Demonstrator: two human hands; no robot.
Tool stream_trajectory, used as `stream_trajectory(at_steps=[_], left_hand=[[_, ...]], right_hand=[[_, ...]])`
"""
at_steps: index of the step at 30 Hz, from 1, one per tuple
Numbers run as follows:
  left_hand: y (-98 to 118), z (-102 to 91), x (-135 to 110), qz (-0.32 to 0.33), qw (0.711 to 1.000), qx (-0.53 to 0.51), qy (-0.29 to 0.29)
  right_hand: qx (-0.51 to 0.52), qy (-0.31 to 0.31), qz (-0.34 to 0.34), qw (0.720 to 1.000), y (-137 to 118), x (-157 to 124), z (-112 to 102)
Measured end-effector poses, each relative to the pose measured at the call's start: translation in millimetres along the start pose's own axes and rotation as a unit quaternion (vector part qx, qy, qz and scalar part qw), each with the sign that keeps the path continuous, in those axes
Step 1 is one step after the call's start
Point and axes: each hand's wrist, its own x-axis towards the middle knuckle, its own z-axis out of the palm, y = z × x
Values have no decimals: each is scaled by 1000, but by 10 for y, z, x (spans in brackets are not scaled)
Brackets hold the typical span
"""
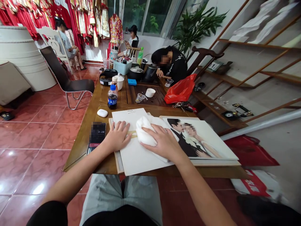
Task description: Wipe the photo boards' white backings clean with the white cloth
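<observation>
The left hand (117,136) lies spread on white paper (134,163). The spread right hand (162,144) pushes a white cloth (144,131). A plastic bottle (112,96) holds dark drink (112,102).

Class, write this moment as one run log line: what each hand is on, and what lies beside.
left hand: flat on white paper | right hand: on white cloth | beside: wedding photo, phone

There are two hands (117,136) (162,141), one cloth (144,131), one wedding photograph (199,138), one bottle (112,98), one phone (98,133).
</observation>
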Motion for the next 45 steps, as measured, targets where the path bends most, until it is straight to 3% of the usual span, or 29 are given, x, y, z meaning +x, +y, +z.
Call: stream_trajectory(at_steps=[7,22,29,36,45], left_hand=[[5,-14,-1,1,1000,1,0],[27,-69,-3,1,1000,18,-12],[8,-22,-3,-1,1000,5,-6],[-2,4,-2,0,1000,4,5],[5,-20,5,-1,1000,-2,-7]], right_hand=[[2,-17,46,999,54,156,-29],[28,-39,-93,995,-29,443,23],[33,-41,-47,997,114,524,17],[58,-42,-6,997,284,863,76],[147,-76,-97,982,73,1369,121]])
